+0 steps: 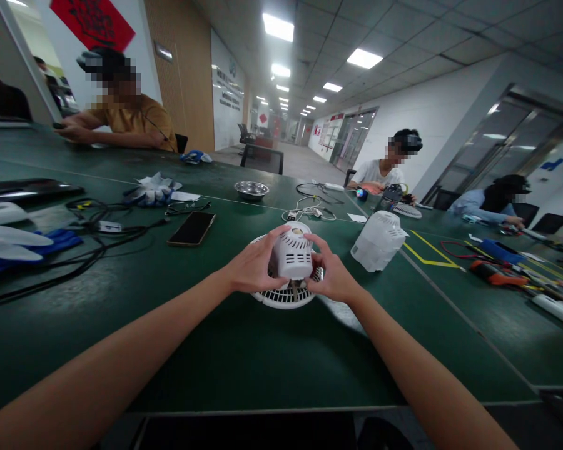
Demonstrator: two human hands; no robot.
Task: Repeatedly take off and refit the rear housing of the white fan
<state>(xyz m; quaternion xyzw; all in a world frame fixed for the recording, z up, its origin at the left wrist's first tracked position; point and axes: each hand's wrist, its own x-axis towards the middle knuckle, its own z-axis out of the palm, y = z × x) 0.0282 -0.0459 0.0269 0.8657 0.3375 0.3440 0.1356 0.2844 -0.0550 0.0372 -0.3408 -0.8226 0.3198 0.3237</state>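
Observation:
Between my two hands is a white slotted plastic motor housing [296, 253], above a round white fan grille [286, 302] on the green table. My left hand [258, 259] is wrapped round the housing's left side, thumb low and fingers near the top. On the opposite side my right hand [332, 270] grips it the same way. Part of the grille is hidden behind the housing and my hands. To the right stands a separate translucent white plastic cover [379, 240]. A white cable [309, 211] lies loosely coiled just behind the housing.
A phone [192, 229] lies left of my hands, with black cables [101, 234] and work gloves [154, 189] beyond. A metal bowl [251, 190] sits farther back. Tools, including an orange-and-black meter [497, 274], lie at right. Several people sit around the table.

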